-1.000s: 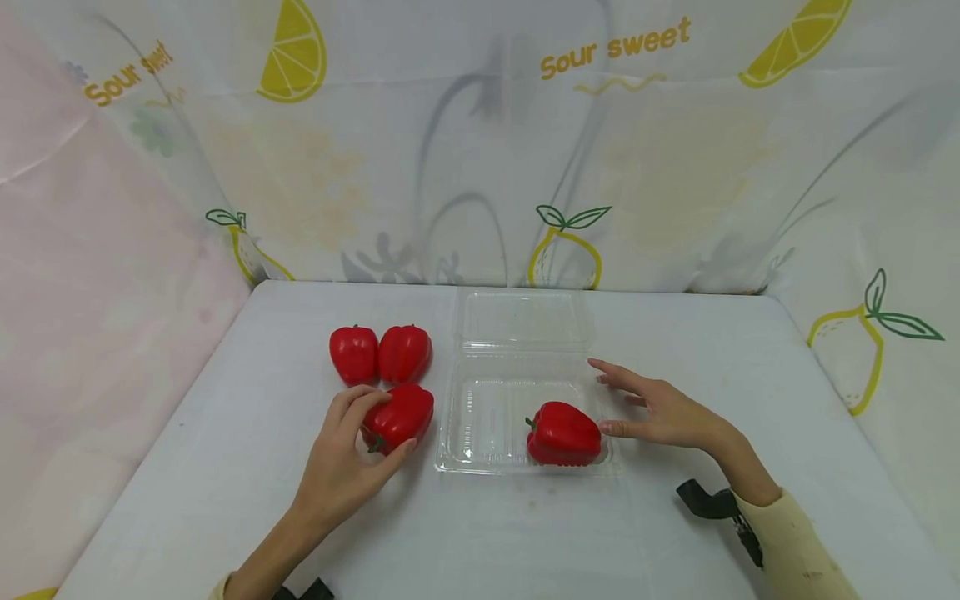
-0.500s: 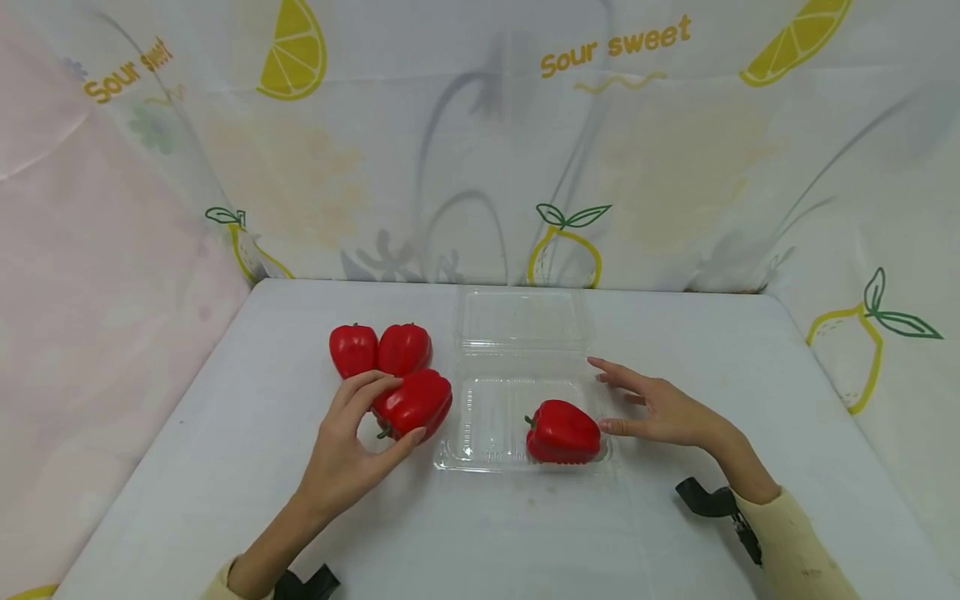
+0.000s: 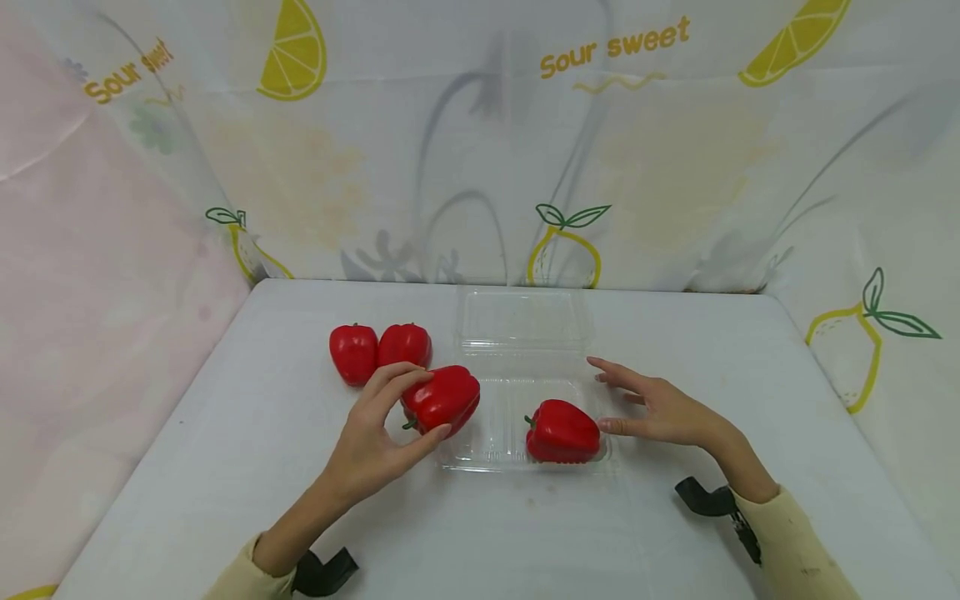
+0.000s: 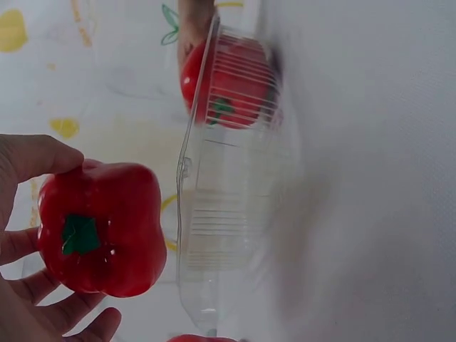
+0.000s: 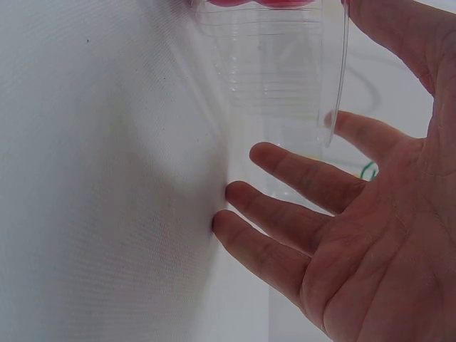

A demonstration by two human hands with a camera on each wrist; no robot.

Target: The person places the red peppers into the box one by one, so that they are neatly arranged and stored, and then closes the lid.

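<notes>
My left hand [image 3: 375,442] grips a red bell pepper [image 3: 444,398] with a green stem, thumb on one side and fingers on the other. In the left wrist view this held pepper [image 4: 103,228] hangs clear of the table, beside the container's rim. The clear plastic container [image 3: 487,458] lies with its lid [image 3: 525,321] folded back. Inside its right part rests another bell pepper [image 3: 562,432], stem to the left. At the container's right edge is my right hand [image 3: 656,410], fingers extended; in the right wrist view its thumb and index finger are at the rim [image 5: 342,78].
Two more red bell peppers, the left one [image 3: 353,354] and the right one [image 3: 405,346], stand side by side left of the lid. A white cloth covers the table [image 3: 540,542]. A lemon-printed curtain [image 3: 465,142] rises behind the table's back edge.
My left hand has lifted the bell pepper off the table and carried it right, over the container's left edge. My right hand has stayed in place.
</notes>
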